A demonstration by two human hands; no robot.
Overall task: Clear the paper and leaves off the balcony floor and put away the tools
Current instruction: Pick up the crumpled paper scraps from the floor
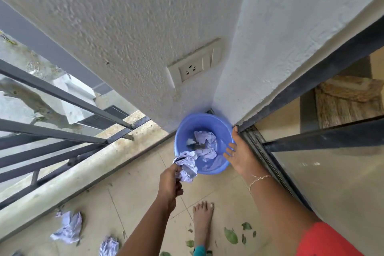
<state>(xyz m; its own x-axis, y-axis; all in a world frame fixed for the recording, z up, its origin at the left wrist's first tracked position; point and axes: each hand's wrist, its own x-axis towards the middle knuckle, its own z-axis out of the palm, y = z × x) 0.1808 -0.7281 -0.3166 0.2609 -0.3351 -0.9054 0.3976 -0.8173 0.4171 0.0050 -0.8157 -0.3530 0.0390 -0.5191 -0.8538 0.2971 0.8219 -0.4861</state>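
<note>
- In the balcony corner, head view: the left hand point(170, 181) was clamped on a crumpled paper wad point(186, 166) at the blue tub point(207, 169) rim; the right hand point(239, 151), fingers spread, steadied the tub.
- Step looked like binning paper; next, let go over the tub.
- More paper point(68, 227) and leaves point(230, 236) littered the tiles; a bare foot point(203, 220) stood near, and no tools showed.

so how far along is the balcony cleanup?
Early-to-mid. Done: several crumpled papers already lie in the blue tub. In hand: the left hand holds a paper wad at the tub's rim; the right hand rests open on the opposite rim. Left: two paper wads and green leaves on the floor. No tools visible.
</note>
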